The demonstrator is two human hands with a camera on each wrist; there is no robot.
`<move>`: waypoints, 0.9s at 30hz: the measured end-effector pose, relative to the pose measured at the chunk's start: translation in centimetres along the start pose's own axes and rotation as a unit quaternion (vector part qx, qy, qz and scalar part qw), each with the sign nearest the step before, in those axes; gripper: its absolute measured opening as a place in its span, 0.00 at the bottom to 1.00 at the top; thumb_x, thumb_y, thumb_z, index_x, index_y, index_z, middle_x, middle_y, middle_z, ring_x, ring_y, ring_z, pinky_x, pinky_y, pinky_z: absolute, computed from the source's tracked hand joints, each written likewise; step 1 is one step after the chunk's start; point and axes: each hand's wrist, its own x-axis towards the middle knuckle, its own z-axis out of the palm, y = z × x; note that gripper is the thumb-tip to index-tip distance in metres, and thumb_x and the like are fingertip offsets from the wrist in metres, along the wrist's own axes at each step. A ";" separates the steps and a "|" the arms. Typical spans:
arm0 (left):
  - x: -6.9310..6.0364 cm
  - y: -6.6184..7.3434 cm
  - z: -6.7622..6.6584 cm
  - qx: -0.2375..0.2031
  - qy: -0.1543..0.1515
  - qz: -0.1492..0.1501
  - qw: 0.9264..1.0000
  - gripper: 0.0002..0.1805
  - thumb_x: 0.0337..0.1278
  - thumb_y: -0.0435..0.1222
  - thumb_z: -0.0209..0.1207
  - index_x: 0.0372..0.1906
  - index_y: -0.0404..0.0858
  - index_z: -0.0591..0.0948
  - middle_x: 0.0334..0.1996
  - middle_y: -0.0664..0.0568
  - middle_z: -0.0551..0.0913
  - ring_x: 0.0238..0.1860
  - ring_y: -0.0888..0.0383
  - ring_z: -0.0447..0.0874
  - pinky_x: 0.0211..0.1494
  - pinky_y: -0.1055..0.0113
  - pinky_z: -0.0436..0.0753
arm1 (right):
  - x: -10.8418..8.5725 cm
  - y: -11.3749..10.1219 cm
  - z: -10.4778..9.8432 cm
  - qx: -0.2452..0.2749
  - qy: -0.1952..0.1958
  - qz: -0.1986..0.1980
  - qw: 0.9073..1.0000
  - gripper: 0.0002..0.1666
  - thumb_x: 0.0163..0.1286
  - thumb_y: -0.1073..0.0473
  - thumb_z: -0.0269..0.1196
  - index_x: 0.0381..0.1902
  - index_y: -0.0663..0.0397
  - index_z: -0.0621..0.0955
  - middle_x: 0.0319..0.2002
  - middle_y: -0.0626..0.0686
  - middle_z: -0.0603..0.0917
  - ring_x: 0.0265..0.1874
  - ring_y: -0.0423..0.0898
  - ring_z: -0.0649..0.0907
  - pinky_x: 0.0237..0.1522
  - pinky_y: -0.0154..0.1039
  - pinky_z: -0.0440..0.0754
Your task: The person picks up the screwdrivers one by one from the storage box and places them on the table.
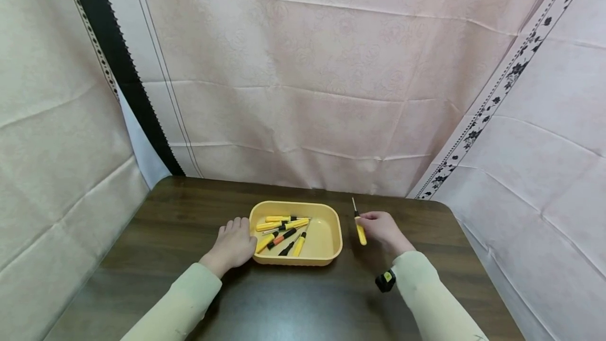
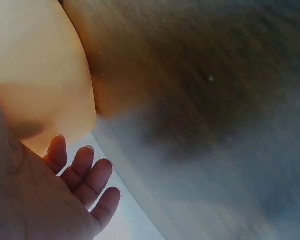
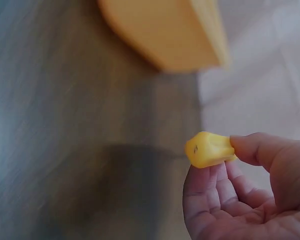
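A yellow tray (image 1: 326, 236) on the table holds several screwdrivers with yellow handles (image 1: 299, 244), one with an orange and black handle (image 1: 281, 238). My left hand (image 1: 234, 242) touches the tray's left wall, its fingers relaxed; in the left wrist view the hand (image 2: 65, 195) is beside the tray wall (image 2: 45, 75). To the tray's right, my right hand (image 1: 382, 229) pinches a yellow-handled screwdriver (image 1: 361, 231), its shaft pointing away from me. The right wrist view shows the handle end (image 3: 207, 150) between thumb and fingers of the right hand (image 3: 250, 190); the shaft is hidden there.
The brown wooden table (image 1: 293, 304) carries the tray. Pale cloth (image 1: 303, 78) hangs behind the table's far edge, with more cloth at the left (image 1: 57, 146) and right (image 1: 544, 172). A small black object with a yellow-green mark (image 1: 385, 281) is at the right wrist.
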 end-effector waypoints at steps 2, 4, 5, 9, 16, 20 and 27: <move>0.0 0.0 -0.1 -0.001 0.000 0.000 1.000 0.22 0.65 0.44 0.48 0.55 0.32 0.68 0.40 0.46 0.68 0.42 0.48 0.63 0.50 0.49 0.64 | 0.2 1.6 -0.7 0.000 -0.005 0.019 1.000 0.18 0.67 0.59 0.63 0.47 0.69 0.82 0.39 0.58 0.83 0.32 0.47 0.83 0.37 0.42 0.82; 0.0 0.1 -0.1 -0.004 -0.001 0.000 1.000 0.23 0.65 0.44 0.49 0.55 0.32 0.68 0.40 0.46 0.68 0.42 0.48 0.63 0.50 0.49 0.64 | 0.2 3.0 -1.2 -0.002 -0.010 0.031 0.999 0.17 0.68 0.61 0.61 0.47 0.72 0.81 0.40 0.59 0.82 0.33 0.46 0.82 0.37 0.42 0.82; 0.0 0.0 -0.1 -0.004 -0.002 0.000 1.000 0.23 0.65 0.44 0.49 0.55 0.32 0.68 0.40 0.46 0.68 0.42 0.48 0.63 0.50 0.49 0.64 | 0.3 3.6 -1.3 -0.007 -0.007 0.036 0.999 0.17 0.68 0.61 0.61 0.46 0.73 0.81 0.39 0.59 0.82 0.32 0.46 0.82 0.36 0.41 0.82; 0.0 0.1 -0.1 -0.006 -0.002 -0.001 1.000 0.23 0.65 0.44 0.49 0.55 0.32 0.68 0.40 0.46 0.68 0.42 0.48 0.63 0.50 0.49 0.64 | 0.3 4.8 -1.6 -0.053 0.011 0.028 0.998 0.13 0.66 0.63 0.62 0.39 0.73 0.82 0.31 0.56 0.82 0.26 0.45 0.80 0.31 0.39 0.81; -0.1 0.0 -0.2 -0.007 -0.003 -0.001 1.000 0.23 0.65 0.44 0.49 0.56 0.32 0.68 0.41 0.46 0.68 0.42 0.48 0.63 0.49 0.49 0.64 | 0.1 5.2 -1.6 -0.103 0.021 0.028 0.994 0.10 0.63 0.64 0.63 0.33 0.71 0.82 0.21 0.52 0.80 0.19 0.43 0.78 0.24 0.35 0.77; -0.1 -0.1 -0.1 -0.010 -0.005 0.000 1.000 0.22 0.65 0.44 0.49 0.56 0.32 0.68 0.40 0.46 0.67 0.41 0.48 0.63 0.48 0.49 0.64 | 0.1 5.2 -1.7 -0.108 0.019 0.042 0.993 0.10 0.63 0.64 0.63 0.34 0.70 0.82 0.24 0.54 0.81 0.21 0.44 0.78 0.25 0.37 0.78; -0.1 -0.2 -0.1 -0.012 -0.005 0.003 1.000 0.23 0.64 0.44 0.49 0.55 0.32 0.68 0.39 0.47 0.67 0.41 0.48 0.63 0.47 0.50 0.64 | 0.3 5.4 -2.0 -0.107 0.014 0.062 0.992 0.11 0.64 0.61 0.64 0.30 0.67 0.84 0.17 0.51 0.78 0.18 0.43 0.76 0.24 0.37 0.77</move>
